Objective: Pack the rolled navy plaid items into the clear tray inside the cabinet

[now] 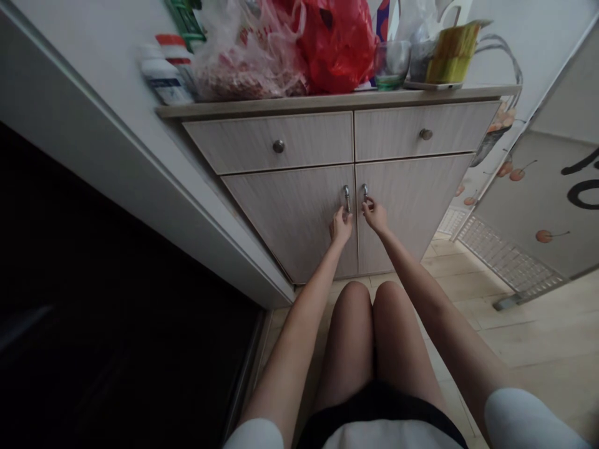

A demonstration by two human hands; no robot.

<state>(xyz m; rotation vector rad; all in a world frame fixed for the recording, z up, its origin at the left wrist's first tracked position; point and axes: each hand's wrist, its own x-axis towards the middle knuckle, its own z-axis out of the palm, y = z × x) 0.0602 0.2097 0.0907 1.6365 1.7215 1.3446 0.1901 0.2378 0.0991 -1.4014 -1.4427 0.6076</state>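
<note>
I squat before a low light-wood cabinet (299, 215) with two doors and two drawers. My left hand (340, 226) is closed around the lower end of the left door's metal handle (347, 197). My right hand (374, 214) grips the right door's metal handle (365, 192) with curled fingers. Both doors sit flush and closed. My knees are just below my arms, close to the cabinet.
Two drawers with round knobs (279, 146) (425, 134) sit above the doors. On top stand a red plastic bag (337, 43), a clear bag (243, 62), white bottles (163, 75), a glass (392, 62). A dark doorway is left, a sliding door (538, 206) right.
</note>
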